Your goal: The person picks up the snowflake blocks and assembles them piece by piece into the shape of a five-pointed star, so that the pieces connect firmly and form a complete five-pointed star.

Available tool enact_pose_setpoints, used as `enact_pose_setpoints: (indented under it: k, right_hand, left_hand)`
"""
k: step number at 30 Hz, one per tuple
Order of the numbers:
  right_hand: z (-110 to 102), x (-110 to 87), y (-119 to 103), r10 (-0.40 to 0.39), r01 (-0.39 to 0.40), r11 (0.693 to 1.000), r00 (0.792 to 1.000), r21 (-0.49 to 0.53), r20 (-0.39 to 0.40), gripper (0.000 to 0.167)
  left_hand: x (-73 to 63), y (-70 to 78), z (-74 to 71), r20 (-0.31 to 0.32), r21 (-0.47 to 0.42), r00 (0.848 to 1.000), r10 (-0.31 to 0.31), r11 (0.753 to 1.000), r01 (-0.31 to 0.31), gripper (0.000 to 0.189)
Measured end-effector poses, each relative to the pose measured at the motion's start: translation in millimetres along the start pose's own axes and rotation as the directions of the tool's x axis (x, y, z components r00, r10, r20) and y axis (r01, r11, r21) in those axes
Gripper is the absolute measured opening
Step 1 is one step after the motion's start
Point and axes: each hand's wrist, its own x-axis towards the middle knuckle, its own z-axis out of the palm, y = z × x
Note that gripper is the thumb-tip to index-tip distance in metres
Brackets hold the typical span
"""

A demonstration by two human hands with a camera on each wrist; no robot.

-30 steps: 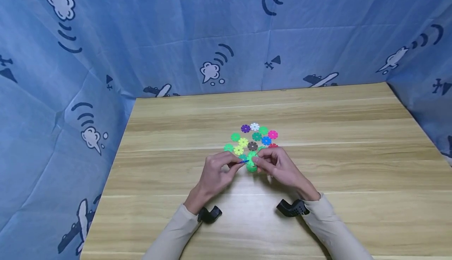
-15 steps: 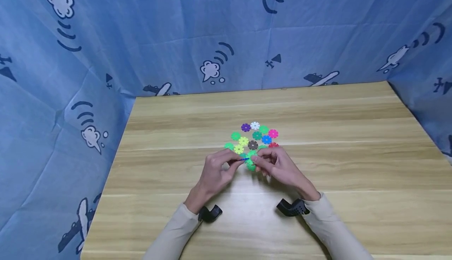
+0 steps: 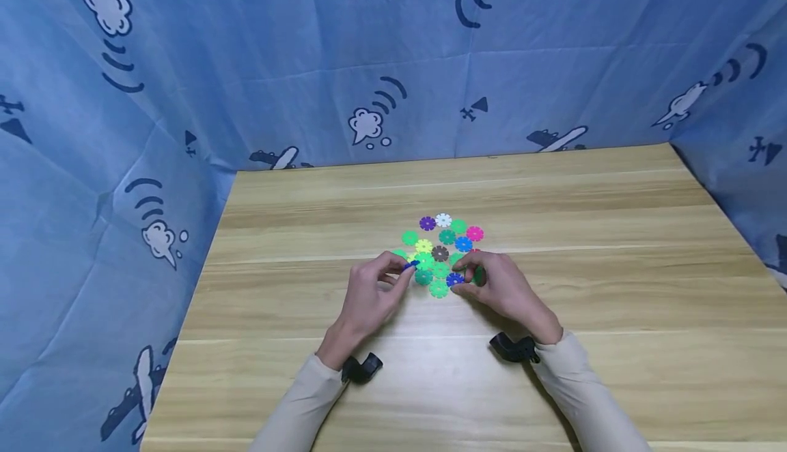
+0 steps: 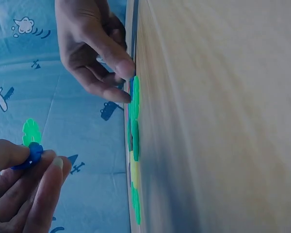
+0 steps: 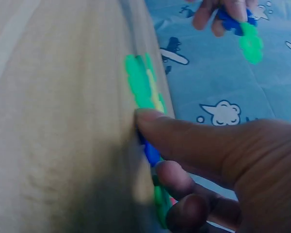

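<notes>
Left hand (image 3: 376, 291) has a dark blue disc (image 4: 35, 154) pinched between thumb and fingertips, with a bright green disc (image 4: 32, 131) slotted onto it, seemingly crosswise. That pair is up off the table (image 3: 584, 370), near the left side of the loose discs (image 3: 439, 253). Right hand (image 3: 507, 291) has thumb and fingers spread around a second blue disc (image 3: 455, 280) lying flat at the near right of the bunch; can't tell if they've actually got hold of it.

My take: flat discs are a pain to lift, so I'd squeeze from opposite edges, or tip one rim up with a fingertip first. Go gently, a green neighbour (image 3: 440, 270) is just beside it. And a light left pinch on the blue should do, otherwise that joint might twist loose.
</notes>
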Motion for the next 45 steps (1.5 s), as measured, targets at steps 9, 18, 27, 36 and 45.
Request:
enact_pose_setpoints:
  k: [9,18,27,36,45]
  right_hand:
    - [3.4,-0.5,0.1,0.043,-0.043,0.999,0.999,0.005,-0.004,0.027]
    - [3.5,0.8,-1.6,0.052,-0.053,0.997,0.999,0.061,0.008,0.023]
    - [0.3,-1.2,-9.4,0.11,-0.097,0.962,0.993,0.256,-0.037,0.019]
    - [3.3,-1.5,-17.4,0.034,0.02,0.881,0.994,0.473,-0.105,0.014]
    - [5.5,-3.7,-24.1,-0.037,0.039,0.846,0.999,0.532,-0.014,0.013]
  left_hand:
    - [-1.3,-1.1,2.0,0.007,-0.046,1.0,-0.028,0.999,0.029,0.008]
    - [-1.3,-3.9,2.3,0.008,-0.074,1.0,0.002,0.997,-0.001,0.007]
    - [-1.3,-4.8,4.0,0.018,-0.06,0.999,0.036,0.998,-0.035,0.008]
    - [-3.1,-3.7,4.9,0.036,-0.035,0.998,0.052,0.998,-0.051,0.006]
    - [-2.0,-2.0,3.7,0.063,-0.041,0.996,0.068,0.997,-0.065,0.006]
